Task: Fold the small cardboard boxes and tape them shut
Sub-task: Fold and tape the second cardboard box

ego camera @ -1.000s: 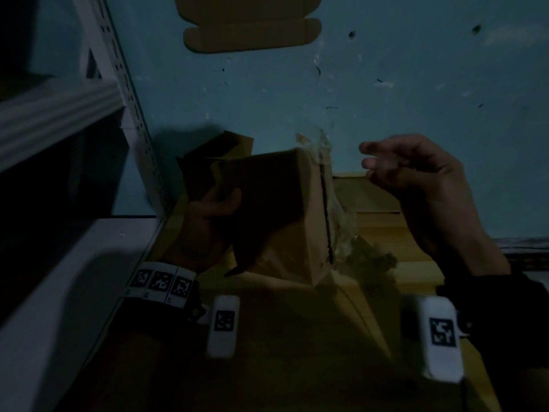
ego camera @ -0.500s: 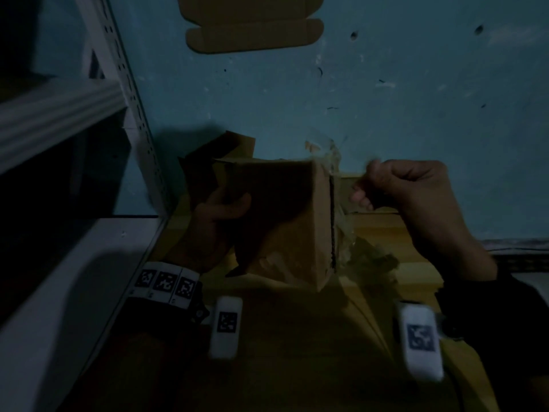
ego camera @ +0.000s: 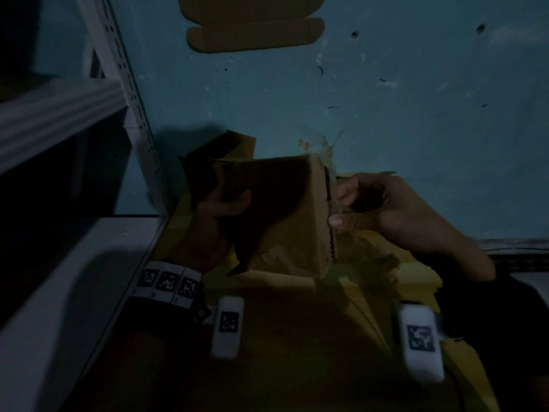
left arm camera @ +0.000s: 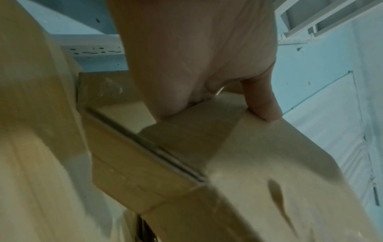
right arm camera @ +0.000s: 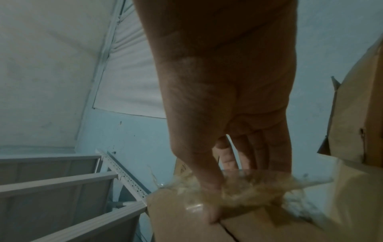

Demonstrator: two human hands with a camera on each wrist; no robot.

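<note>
My left hand [ego camera: 219, 209] grips a small brown cardboard box [ego camera: 285, 209] by its left side, holding it in the air with the seam facing right. In the left wrist view the left hand [left arm camera: 196, 57] has its fingers curled over the box [left arm camera: 259, 163] edge. A crumpled strip of clear tape [ego camera: 326, 150] runs along the seam, its top end sticking up. My right hand [ego camera: 386, 209] pinches the tape at the seam, the thumb tip against the box edge. In the right wrist view the right hand [right arm camera: 228, 98] has its thumb on the tape [right arm camera: 248, 185] over the box [right arm camera: 186, 226].
A flat cardboard blank [ego camera: 255, 34] lies on the blue floor [ego camera: 416, 99] far ahead. A white metal shelf rack [ego camera: 118, 84] stands on the left. Flat yellow-brown cardboard sheets [ego camera: 297, 322] lie under my hands. A larger cardboard piece [right arm camera: 356, 114] stands at the right.
My right hand, open and apart from the box a second ago, has moved left to the seam and closed on the tape. The left hand keeps holding the box.
</note>
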